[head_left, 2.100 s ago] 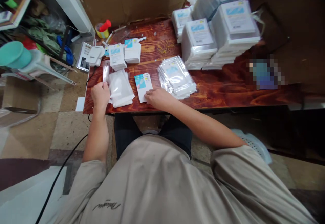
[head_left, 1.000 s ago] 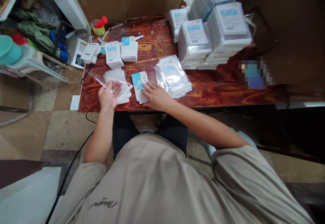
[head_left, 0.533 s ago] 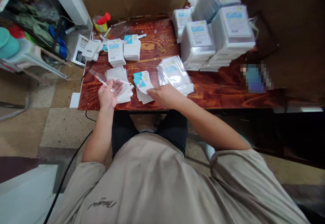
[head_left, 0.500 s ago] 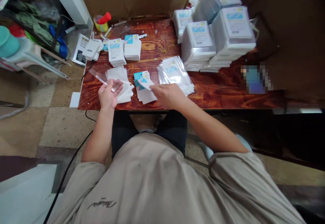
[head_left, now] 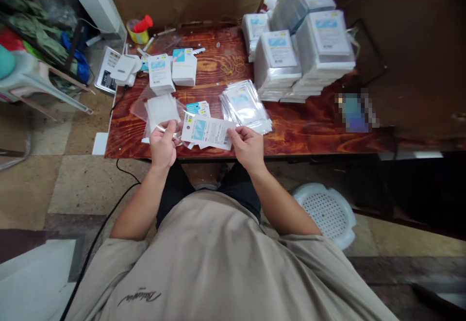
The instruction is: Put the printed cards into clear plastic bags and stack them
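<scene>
We're likely bagging: left fingers (head_left: 169, 129) pinch a clear bag (head_left: 162, 108), right fingers (head_left: 235, 137) a card (head_left: 204, 132), which should slide straight in.

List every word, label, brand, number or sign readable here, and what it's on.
No text reads with certainty.
Shirt: dark script, perhaps starting "Ba"; the rest is unclear.
Printed card in the right hand: lines and a barcode, too small to read.
Card stacks: print too small.
Tall wrapped stacks: print too small.
Flat sleeve pile: print too blurred.
</scene>
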The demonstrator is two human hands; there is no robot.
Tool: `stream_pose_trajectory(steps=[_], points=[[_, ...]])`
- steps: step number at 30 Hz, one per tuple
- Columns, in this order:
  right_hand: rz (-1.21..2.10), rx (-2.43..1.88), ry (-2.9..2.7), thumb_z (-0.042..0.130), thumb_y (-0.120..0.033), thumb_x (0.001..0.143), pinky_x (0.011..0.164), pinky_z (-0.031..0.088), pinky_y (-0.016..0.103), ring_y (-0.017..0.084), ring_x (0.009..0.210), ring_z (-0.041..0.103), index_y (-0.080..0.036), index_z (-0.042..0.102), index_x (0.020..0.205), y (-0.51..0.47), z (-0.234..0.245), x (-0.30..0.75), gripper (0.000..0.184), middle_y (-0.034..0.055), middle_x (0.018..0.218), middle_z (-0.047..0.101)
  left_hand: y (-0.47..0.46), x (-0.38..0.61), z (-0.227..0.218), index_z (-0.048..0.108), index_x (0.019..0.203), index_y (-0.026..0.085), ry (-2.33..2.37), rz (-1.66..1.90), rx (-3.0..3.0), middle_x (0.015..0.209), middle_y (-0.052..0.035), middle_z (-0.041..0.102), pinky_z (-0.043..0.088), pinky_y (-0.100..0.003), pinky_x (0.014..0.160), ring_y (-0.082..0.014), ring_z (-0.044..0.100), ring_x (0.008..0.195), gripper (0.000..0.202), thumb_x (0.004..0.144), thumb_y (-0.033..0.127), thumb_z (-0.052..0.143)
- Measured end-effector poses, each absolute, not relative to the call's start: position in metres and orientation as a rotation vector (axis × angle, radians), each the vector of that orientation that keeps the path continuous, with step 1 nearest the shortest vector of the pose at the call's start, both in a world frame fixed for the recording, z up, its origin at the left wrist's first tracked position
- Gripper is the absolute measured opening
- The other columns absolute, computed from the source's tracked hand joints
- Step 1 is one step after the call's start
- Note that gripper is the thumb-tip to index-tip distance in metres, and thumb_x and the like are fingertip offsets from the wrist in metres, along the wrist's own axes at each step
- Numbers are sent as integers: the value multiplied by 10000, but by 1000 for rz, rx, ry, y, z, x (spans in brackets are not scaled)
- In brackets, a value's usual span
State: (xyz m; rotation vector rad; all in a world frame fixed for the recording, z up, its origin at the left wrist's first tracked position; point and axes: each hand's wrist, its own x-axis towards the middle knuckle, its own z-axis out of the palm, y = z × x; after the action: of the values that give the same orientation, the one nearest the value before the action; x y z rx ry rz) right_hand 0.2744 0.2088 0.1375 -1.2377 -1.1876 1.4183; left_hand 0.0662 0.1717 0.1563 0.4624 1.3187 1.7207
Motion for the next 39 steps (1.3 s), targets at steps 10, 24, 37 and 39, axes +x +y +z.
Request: stream_pose_trajectory(steps=[10,24,37,39], points=[[1853,-865,-1429,806,-583,781,446,474,224,135,527,636,-160,649,754,193,127,272,452,37,665,699,157,64,155,657,878,166,1310,1681,476,896,-47,758,619,-310,777,-187,743,799,357,708,359,904],[1472,-925,-1300,908,-549,633,665,542,266,155,775,628,-200,655,1025,171,124,226,583,29,938,686,131,94,153,706,1218,179,1193,1607,583,1283,-124,724,553,-408,1068,-296,662,1258,484,816,412,841],[1643,-972,-1159,844,-524,715,714,599,320,171,740,692,-193,678,990,185,135,239,461,29,881,745,124,91,153,658,795,157,1562,1042,1015,581,10,589,338,-229,379,-91,474,397,440,877,587,705],[1622,-993,-1166,821,-529,730,742,604,338,181,792,701,-193,667,1069,202,132,253,502,51,967,752,134,95,151,652,797,171,1581,901,1142,588,11,581,330,-242,404,-101,475,418,453,893,614,663]])
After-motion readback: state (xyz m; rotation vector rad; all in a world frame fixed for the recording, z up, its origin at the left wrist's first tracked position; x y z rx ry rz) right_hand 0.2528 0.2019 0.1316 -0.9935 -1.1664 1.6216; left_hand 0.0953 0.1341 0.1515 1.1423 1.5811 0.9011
